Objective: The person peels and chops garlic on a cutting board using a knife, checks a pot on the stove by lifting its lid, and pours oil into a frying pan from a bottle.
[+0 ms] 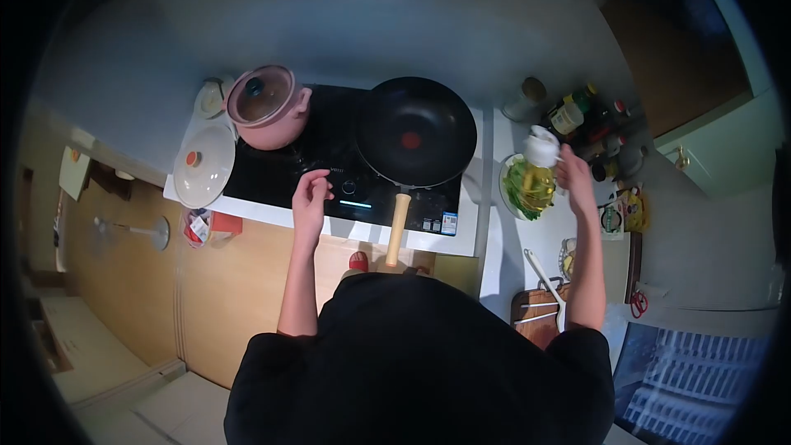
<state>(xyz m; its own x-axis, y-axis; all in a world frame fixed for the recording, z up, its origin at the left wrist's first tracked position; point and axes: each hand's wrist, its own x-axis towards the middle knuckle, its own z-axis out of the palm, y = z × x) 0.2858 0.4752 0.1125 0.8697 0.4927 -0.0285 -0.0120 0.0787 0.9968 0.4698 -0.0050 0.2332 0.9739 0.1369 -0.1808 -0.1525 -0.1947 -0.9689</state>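
Note:
My right hand (pixel 574 179) grips an oil bottle (pixel 539 183) by its side. The bottle has a white top and yellow oil inside, and it is above a plate of green vegetables (pixel 517 191), hiding part of them. My left hand (pixel 311 196) is over the front of the black cooktop (pixel 321 156), near its lit control strip; its fingers are loosely bent and nothing shows in them. To the right of that hand, a black frying pan (pixel 428 128) sits on the cooktop, its wooden handle (pixel 399 229) pointing toward my body.
A pink lidded pot (pixel 274 128) stands at the cooktop's left, beside a white lid (pixel 206 173) with an orange knob. Sauce bottles (pixel 568 115) and a jar (pixel 525 99) line the back right. A cutting board (pixel 534 325) and a white long-handled utensil (pixel 542 274) lie at the right counter's near end.

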